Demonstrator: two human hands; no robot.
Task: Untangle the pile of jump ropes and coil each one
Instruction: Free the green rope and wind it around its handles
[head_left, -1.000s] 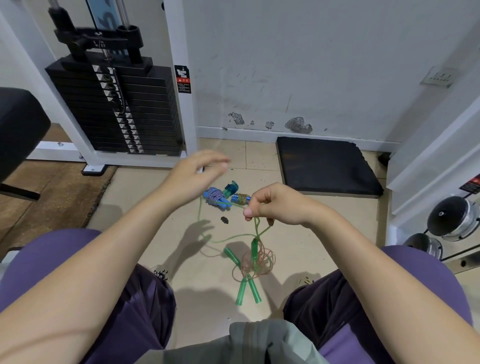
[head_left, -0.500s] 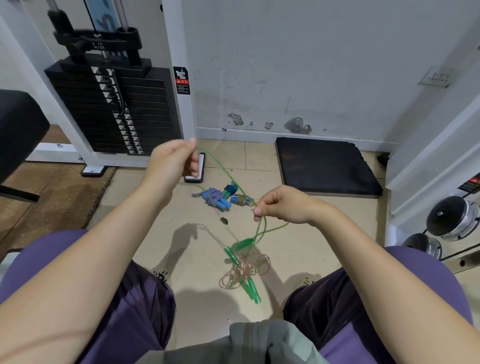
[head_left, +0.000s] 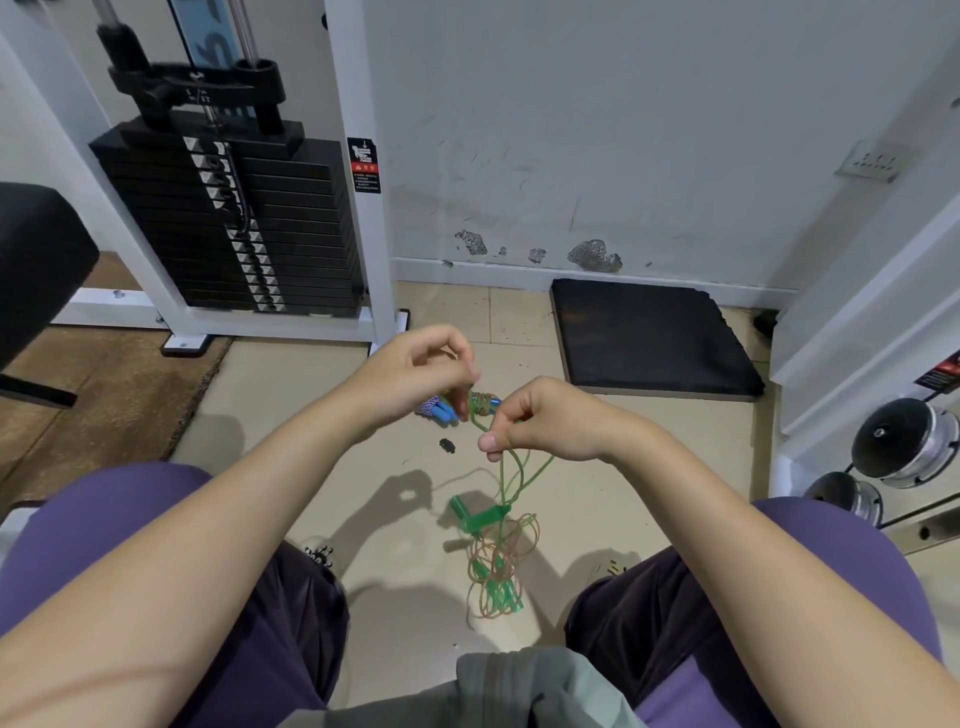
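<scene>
Beige tiled floor (head_left: 332, 415) meets scuffed white wall (head_left: 623, 130) beside weight stack (head_left: 234, 223).

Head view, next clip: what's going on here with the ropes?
A seated person is working on a green jump rope. Both hands are raised over the floor: the left hand and the right hand each pinch the green cord, close together, and loops hang down from the right hand. Below, green handles lie on a tangle of orange rope between the knees. Farther out on the floor, a blue-handled bundle looks already coiled, so part of the pile remains to be sorted.
</scene>
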